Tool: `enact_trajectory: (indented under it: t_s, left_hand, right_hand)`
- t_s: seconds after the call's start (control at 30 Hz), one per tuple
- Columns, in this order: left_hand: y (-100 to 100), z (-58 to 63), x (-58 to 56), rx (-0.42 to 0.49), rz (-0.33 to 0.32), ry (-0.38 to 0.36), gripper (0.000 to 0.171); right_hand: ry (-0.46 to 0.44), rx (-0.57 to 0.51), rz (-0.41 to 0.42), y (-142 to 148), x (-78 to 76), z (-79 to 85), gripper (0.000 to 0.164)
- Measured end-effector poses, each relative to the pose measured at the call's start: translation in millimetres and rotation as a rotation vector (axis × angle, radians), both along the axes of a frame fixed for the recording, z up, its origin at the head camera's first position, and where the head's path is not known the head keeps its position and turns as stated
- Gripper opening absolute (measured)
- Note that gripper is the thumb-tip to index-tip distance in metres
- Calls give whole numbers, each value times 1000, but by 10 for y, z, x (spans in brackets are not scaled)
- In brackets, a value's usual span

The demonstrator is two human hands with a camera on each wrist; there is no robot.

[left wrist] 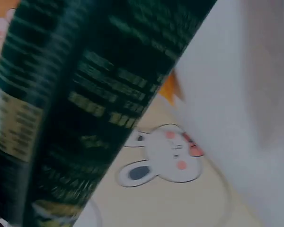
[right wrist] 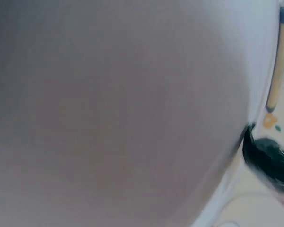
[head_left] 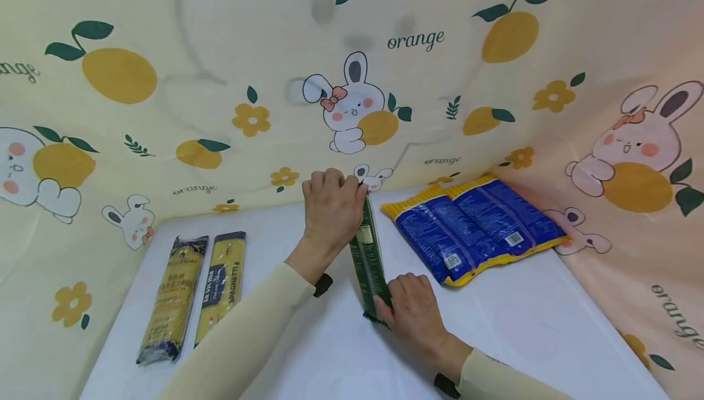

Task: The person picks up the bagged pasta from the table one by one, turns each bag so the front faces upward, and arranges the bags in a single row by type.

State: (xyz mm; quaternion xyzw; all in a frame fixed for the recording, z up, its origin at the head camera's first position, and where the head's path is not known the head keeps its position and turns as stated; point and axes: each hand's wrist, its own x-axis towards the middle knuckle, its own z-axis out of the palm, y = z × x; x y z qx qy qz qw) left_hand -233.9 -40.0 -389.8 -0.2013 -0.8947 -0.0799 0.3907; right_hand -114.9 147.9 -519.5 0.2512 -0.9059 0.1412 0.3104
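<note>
Both hands are on a long, narrow dark green packet [head_left: 370, 256] with small light print, which stands tilted over the white table. My left hand [head_left: 332, 210] grips its upper end with curled fingers. Lower down, my right hand [head_left: 415, 314] holds the bottom end, its thumb lying along the packet's near face. The left wrist view shows the packet's printed side [left wrist: 104, 104] close up, with a pale label along one edge. A dark green end of the packet [right wrist: 270, 161] appears blurred at the edge of the right wrist view.
Two yellow spaghetti packets, one with dark blue ends [head_left: 173, 302] and one with a dark blue label [head_left: 222, 284], lie on the left of the table [head_left: 313, 351]. Blue and yellow bags [head_left: 473, 229] lie at the back right. A printed cloth [head_left: 264, 40] hangs behind.
</note>
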Motion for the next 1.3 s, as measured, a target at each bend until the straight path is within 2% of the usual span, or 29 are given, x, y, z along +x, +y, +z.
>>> enact_trajectory:
  t_s: [0.07,0.17,0.23,0.37,0.47,0.57,0.63,0.77,0.87,0.97,1.1,1.2,1.3]
  left_hand:
    - [55,67,48,-4,50,-20,48]
    - [90,107,75,-38,122,-56,58]
    - [90,104,70,-66,146,-62,55]
    - [44,65,33,-84,121,-17,33]
    - [-19,38,16,-72,69,-5,24]
    - [-107,16,-2,-49,-6,-41,23]
    - [-179,-2,-21,-12,-79,-97,20]
    - [-329,-60,-58,169,-261,-247,14]
    - [-399,-116,-65,241,-321,-308,11]
    - [-414,-179,-67,161,-266,-264,13]
    - [-413,-256,-77,56,-134,-153,16]
    - [-448,-293,-93,23,-74,-139,18]
    - [-503,-340,-125,-30,-39,-160,18]
  right_hand:
    - [97,-17,3,37,-39,6,32]
    - [173,4,-4,54,-80,13,30]
    - [190,43,-10,42,-86,10,28]
    - [175,124,-23,-5,-68,17,30]
    - [132,158,-10,-23,-49,26,40]
    - [60,155,0,-18,-30,18,51]
    - [-9,136,-23,-6,-28,6,53]
    - [-138,105,-111,1,-68,-28,57]
    - [-228,106,-119,-19,-117,-58,62]
    - [-282,107,-104,-42,-145,-81,59]
    - [-277,104,-102,-74,-139,-64,54]
    - [-277,118,-104,-115,-100,-9,52]
    - [-329,125,-112,-171,-55,45,50]
